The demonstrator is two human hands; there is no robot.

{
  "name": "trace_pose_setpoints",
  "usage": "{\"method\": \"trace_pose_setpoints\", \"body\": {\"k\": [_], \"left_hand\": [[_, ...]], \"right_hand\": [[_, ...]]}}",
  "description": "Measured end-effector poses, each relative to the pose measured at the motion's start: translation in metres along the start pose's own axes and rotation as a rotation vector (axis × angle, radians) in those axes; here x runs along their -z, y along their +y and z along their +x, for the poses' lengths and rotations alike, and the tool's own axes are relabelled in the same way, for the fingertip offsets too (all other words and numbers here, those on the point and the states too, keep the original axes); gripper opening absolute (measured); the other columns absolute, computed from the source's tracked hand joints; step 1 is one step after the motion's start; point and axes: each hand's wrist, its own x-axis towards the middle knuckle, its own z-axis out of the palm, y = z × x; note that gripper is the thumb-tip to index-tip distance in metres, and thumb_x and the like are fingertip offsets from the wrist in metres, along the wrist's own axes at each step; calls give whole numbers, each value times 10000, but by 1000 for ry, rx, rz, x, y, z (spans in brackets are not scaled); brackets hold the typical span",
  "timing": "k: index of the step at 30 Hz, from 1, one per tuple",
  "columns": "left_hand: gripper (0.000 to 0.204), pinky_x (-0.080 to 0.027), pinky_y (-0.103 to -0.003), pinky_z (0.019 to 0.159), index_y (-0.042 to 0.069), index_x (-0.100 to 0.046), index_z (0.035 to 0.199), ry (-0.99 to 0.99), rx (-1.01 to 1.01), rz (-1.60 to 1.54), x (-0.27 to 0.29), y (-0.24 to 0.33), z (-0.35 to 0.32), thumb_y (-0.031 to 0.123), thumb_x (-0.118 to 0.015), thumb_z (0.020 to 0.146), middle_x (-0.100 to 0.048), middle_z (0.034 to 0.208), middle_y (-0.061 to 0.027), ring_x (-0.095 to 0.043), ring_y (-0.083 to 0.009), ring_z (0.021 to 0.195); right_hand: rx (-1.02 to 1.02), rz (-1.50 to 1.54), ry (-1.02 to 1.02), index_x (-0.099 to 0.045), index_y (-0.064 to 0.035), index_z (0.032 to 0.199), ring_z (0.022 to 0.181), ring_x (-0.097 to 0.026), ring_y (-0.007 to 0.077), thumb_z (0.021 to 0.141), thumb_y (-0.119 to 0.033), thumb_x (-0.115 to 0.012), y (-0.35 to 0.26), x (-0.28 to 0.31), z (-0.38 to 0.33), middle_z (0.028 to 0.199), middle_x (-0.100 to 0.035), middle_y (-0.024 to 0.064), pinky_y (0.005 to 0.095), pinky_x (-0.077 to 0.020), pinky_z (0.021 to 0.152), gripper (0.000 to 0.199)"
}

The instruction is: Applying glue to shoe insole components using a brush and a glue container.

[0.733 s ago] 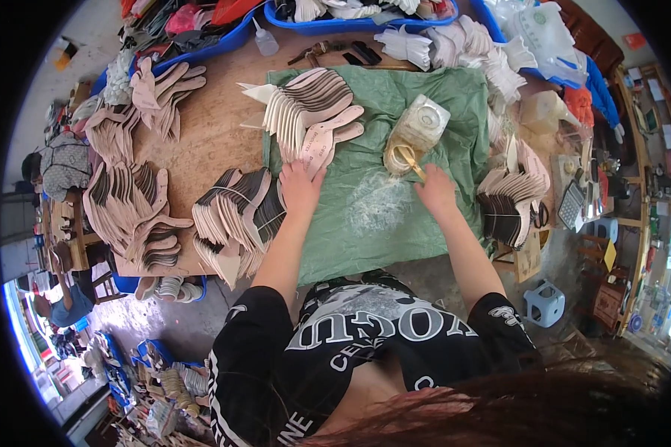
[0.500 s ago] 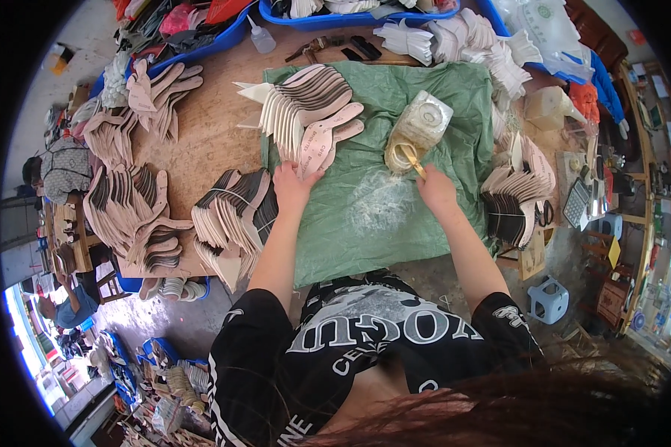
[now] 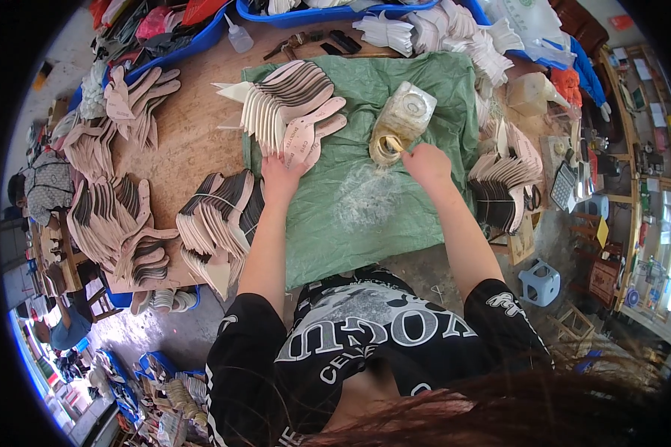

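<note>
My left hand [image 3: 279, 173] rests flat on the near end of a fanned row of tan shoe insoles [image 3: 291, 112] lying on a green woven cloth [image 3: 365, 216]. My right hand [image 3: 425, 162] holds a small brush whose tip is in the mouth of a clear plastic glue jar [image 3: 399, 123] tipped on its side on the cloth. A whitish smear of dried glue marks the cloth between my hands.
More insole stacks lie on the wooden table [image 3: 186, 141] at left [image 3: 127, 223] and beside my left arm [image 3: 220, 220], with dark-edged ones at right [image 3: 503, 186]. Blue trays [image 3: 328, 13] and white pieces [image 3: 455, 33] line the far edge. A small stool [image 3: 540, 283] stands at right.
My left hand has shifted slightly up onto the insole fan. My right hand stays at the jar mouth.
</note>
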Motion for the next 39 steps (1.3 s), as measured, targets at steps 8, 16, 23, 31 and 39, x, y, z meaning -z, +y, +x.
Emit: {"method": "trace_pose_setpoints", "body": {"k": [8,16,23,31,39], "left_hand": [[587,-438,-396,884,-61,-536,1039,-153,-15,-4,1,5,13,288,-771,630,-588,997,-183,-548,-347,1003],[258,-281,-201,464,70,-524,1053,-379,281,-993,15,25,-51,305,-500,947,-484,713,30,-394,-52,542],[213,-357,-217,543,72,-514,1081,-356,326,-1145,52,-11,-156,241,-490,954,-558,807,14,-455,-70,618],[204,-415,-214,616,50,-540,1074,-467,362,-1097,50,-47,-218,205,-507,946,-573,827,-1,-509,-80,676],[216,-442,-220,555,74,-489,1120,-455,436,-1134,32,-40,-220,182,-519,936,-578,864,-22,-535,-97,636]], "right_hand": [[-32,4,-19,-671,-28,786,797,-633,340,820,-394,-543,3,-9,-7,822,-657,162,438,-499,674,389],[-46,13,-76,-662,-27,844,820,-638,331,842,-403,-548,3,-4,-23,854,-662,156,432,-505,671,393],[-48,38,-29,-672,-38,834,802,-635,337,849,-408,-531,20,-20,-22,834,-660,153,437,-500,670,396],[-40,20,4,-686,-61,817,778,-628,342,859,-418,-506,23,-25,-18,811,-653,158,436,-495,671,401],[-2,2,-24,-660,-42,834,813,-632,336,848,-426,-523,26,-28,-20,870,-657,148,439,-501,690,408]]}}
